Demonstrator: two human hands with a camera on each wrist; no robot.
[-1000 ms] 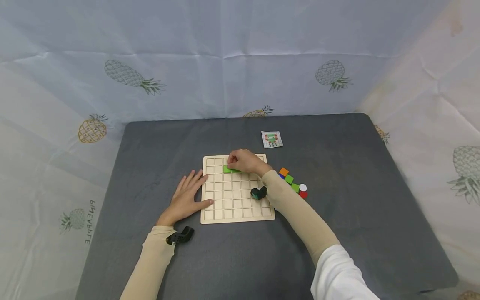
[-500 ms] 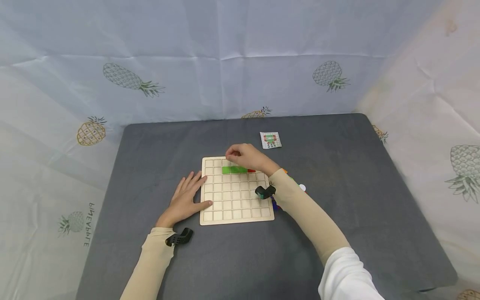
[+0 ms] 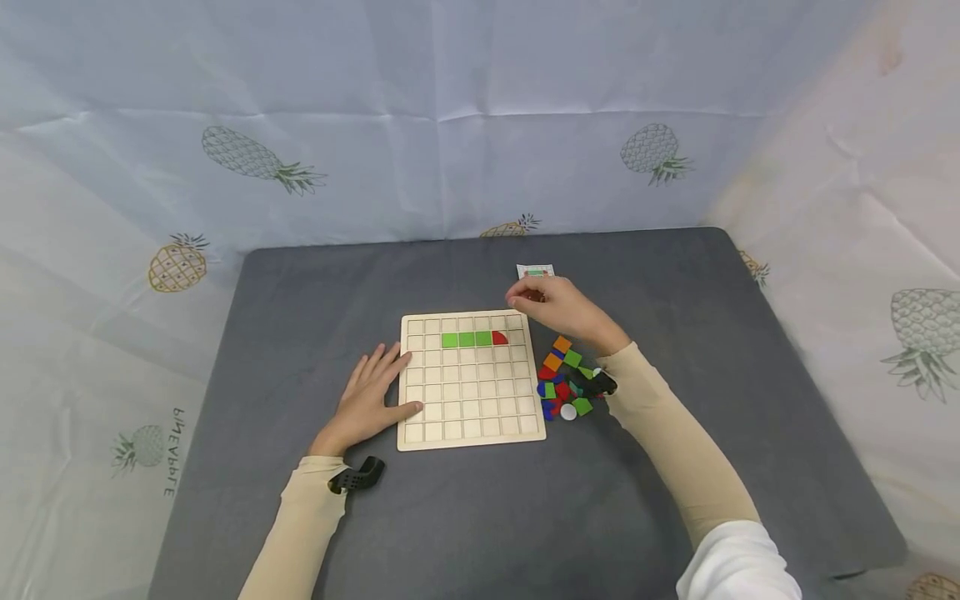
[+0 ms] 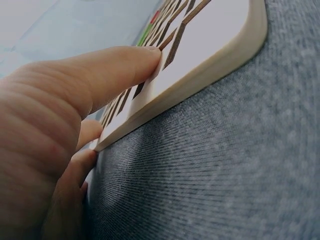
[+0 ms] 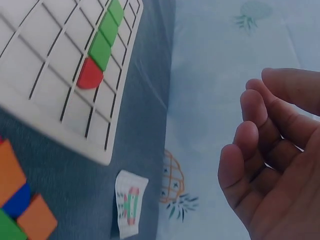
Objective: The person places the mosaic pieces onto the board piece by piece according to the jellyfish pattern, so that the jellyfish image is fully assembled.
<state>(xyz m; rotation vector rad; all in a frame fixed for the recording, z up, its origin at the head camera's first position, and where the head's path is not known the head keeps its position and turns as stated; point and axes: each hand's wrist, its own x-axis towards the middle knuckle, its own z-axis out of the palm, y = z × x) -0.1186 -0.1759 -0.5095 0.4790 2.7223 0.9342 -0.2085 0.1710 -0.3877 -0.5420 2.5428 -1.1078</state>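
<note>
A wooden grid board point(image 3: 472, 379) lies on the table. Along its left edge, my left hand point(image 3: 365, 406) spreads its fingers, with the thumb point(image 4: 125, 62) on top of the rim. In one row near the far side sit several green squares point(image 3: 467, 339), ending in a red quarter-circle piece point(image 3: 499, 337). My right hand point(image 3: 558, 310) is raised past the board's far right corner, partly covering a small printed card point(image 3: 535, 271). Its fingers point(image 5: 232, 165) curl loosely and hold nothing in the right wrist view.
Right of the board lies a loose pile of coloured pieces: orange squares point(image 3: 552, 362), green squares point(image 3: 582, 407), a white disc point(image 3: 568, 412), and red and blue ones. A dark grey cloth point(image 3: 450, 517) covers the table. Behind hangs a pineapple-print curtain point(image 3: 375, 167).
My right hand has moved off the board to the right, uncovering the green row and red piece, and now covers part of the card. The left hand has stayed on the board's edge.
</note>
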